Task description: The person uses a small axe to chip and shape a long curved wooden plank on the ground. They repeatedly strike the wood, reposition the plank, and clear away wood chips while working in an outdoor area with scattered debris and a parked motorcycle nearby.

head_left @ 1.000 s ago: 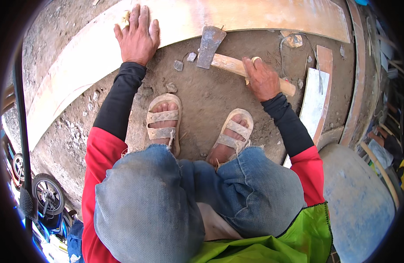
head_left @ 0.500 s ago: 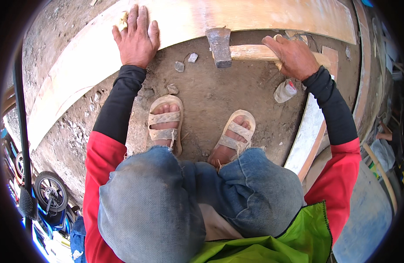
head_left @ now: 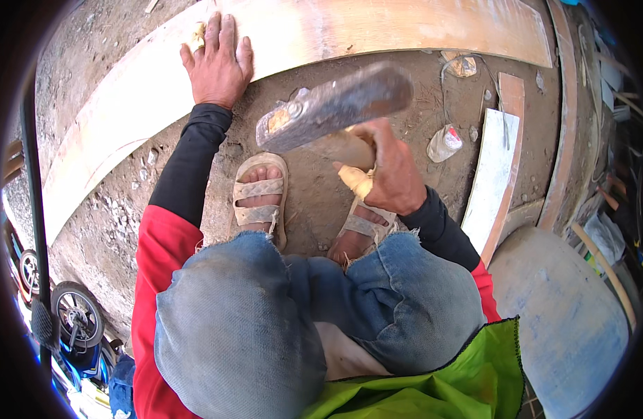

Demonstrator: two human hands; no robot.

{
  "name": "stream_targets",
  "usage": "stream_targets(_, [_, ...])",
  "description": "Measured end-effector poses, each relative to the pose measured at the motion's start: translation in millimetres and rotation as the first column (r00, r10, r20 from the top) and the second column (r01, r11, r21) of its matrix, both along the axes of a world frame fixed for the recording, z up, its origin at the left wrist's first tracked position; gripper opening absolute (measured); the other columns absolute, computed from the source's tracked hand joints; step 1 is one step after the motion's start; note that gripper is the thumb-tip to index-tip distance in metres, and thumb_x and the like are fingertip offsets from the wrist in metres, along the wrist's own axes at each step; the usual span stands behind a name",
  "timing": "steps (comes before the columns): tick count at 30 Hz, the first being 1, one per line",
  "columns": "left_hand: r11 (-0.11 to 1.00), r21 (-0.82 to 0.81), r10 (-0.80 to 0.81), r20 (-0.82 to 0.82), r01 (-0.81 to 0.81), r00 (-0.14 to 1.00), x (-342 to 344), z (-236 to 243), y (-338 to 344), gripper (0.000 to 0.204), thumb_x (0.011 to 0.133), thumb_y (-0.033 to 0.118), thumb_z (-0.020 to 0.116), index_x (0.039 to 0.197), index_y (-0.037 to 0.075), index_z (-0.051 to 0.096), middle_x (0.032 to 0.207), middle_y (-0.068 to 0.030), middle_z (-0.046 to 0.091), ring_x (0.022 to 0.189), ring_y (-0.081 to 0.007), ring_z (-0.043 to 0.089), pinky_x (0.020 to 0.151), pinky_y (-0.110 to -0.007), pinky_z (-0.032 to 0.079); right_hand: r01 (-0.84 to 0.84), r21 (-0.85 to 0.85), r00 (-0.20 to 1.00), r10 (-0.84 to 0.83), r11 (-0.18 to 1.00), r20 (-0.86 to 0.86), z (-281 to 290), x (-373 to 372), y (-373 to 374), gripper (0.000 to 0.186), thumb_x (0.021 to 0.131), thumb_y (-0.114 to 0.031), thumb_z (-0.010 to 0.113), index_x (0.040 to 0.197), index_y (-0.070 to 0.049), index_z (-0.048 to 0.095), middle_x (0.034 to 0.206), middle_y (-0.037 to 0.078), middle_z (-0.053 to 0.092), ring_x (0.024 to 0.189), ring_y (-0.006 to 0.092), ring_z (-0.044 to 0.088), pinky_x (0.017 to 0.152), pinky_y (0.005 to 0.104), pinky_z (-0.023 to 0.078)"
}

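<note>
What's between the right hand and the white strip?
The head view shows dirt and a small, red-marked whitish item between the right hand and the white strip.

A hatchet [head_left: 335,106] is held in the air on the near side of 1 long wooden plank [head_left: 398,29], its dark, worn metal head slanting up rightward and blurred, its thick pale handle [head_left: 341,150] foreshortened. The plank lies flat, glaring white leftward, tan rightward.

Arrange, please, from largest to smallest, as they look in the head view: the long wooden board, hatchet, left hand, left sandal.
Long wooden board
Hatchet, perhaps enlarged by nearness
Left hand and left sandal: too alike to rank
</note>
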State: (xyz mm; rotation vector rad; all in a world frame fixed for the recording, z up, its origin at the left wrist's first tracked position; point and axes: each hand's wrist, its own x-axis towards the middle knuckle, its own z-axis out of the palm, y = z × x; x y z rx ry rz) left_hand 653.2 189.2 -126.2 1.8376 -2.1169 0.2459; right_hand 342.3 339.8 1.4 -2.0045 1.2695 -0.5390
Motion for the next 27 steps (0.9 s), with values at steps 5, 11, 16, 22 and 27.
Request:
stream_targets(5, [1.0,-0.006,0.006,-0.023,-0.006,1.0,-0.3,-0.3,-1.1,0.058,0.106,0.048,0.049,0.156,0.02,0.052,0.164,-0.0082,0.046,0.121,-0.0402,0.068,0.122,-0.069,0.022,-0.04,-0.188,0.943,-0.024,0.981,-0.331,-9.2,-1.4,-21.7,0.054,0.078,-0.016,0.081,0.127,-0.012,0.061,0.096,0.011,0.063,0.074,0.0342,0.068,0.059,0.0457,0.052])
stream_targets(11, [1.0,0.006,0.024,-0.005,-0.024,1.0,0.4,-1.4,0.9,0.058,0.106,0.048,0.048,0.156,0.02,0.051,0.164,-0.0073,0.046,0.118,-0.0392,0.069,0.122,-0.068,0.022,-0.035,-0.167,0.868,-0.053,0.985,-0.493,-32.3,-9.1,-32.7,0.058,0.084,-0.015,0.078,0.137,-0.012,0.053,0.11,0.013,0.06,0.084,0.0357,0.071,0.065,0.0472,0.057])
stream_targets(16, [0.999,0.041,0.017,-0.02,-0.016,1.0,0.0,-0.2,4.1,0.058,0.106,0.048,0.047,0.157,0.02,0.05,0.165,-0.0084,0.045,0.121,-0.0398,0.067,0.123,-0.068,0.022,0.085,-0.066,0.786,-0.107,0.994,-0.609,-39.5,-22.1,-48.6,0.067,0.083,-0.016,0.079,0.144,-0.01,0.05,0.111,0.018,0.063,0.082,0.0429,0.07,0.068,0.0514,0.058])
stream_targets(22, [0.999,0.039,0.031,0.012,-0.031,0.999,-2.2,3.0,1.9,0.058,0.106,0.048,0.048,0.157,0.019,0.051,0.164,-0.0086,0.046,0.122,-0.0395,0.067,0.123,-0.067,0.022,-0.121,-0.057,0.898,0.085,0.991,-0.432,-39.0,-14.7,-41.8,0.056,0.082,-0.01,0.077,0.132,-0.012,0.052,0.103,0.016,0.062,0.085,0.04,0.072,0.068,0.0513,0.057])
stream_targets(27, [0.997,0.072,0.025,-0.041,-0.022,0.999,-1.1,3.4,1.8,0.059,0.106,0.047,0.046,0.158,0.02,0.048,0.167,-0.0102,0.043,0.129,-0.0427,0.063,0.125,-0.064,0.02,0.199,-0.114,0.883,-0.229,0.973,-0.411,-51.4,-26.3,-51.6,0.056,0.084,-0.01,0.074,0.135,-0.011,0.052,0.106,0.019,0.069,0.088,0.0436,0.07,0.07,0.0523,0.057])
